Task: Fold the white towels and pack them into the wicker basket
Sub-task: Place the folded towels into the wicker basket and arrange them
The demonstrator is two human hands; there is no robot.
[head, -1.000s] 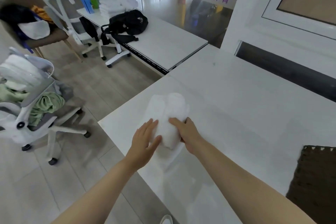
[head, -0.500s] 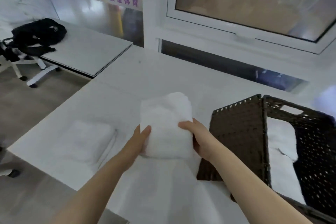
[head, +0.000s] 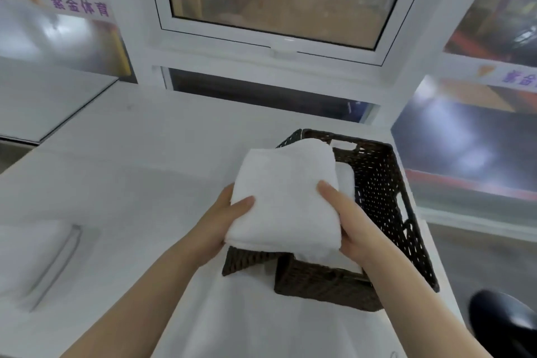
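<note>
I hold a folded white towel (head: 286, 197) in the air over the dark brown wicker basket (head: 380, 183). My left hand (head: 223, 218) grips its left edge, thumb on top. My right hand (head: 348, 221) grips its right edge, thumb on top too. Inside the basket another white towel (head: 345, 180) shows beside the one I carry. The basket's lid or flap (head: 247, 260) lies under the towel at the basket's left side. More white towel fabric (head: 35, 256) lies on the table at the left, blurred.
The white table (head: 139, 154) runs up to a wall with a window frame (head: 273, 38). A dark rounded object (head: 502, 325) sits at the lower right, off the table's edge. Another white tabletop (head: 43, 107) stands at the far left.
Both hands lifted the folded towel off the table and carried it right, until it hangs over the basket. My view swung right with it.
</note>
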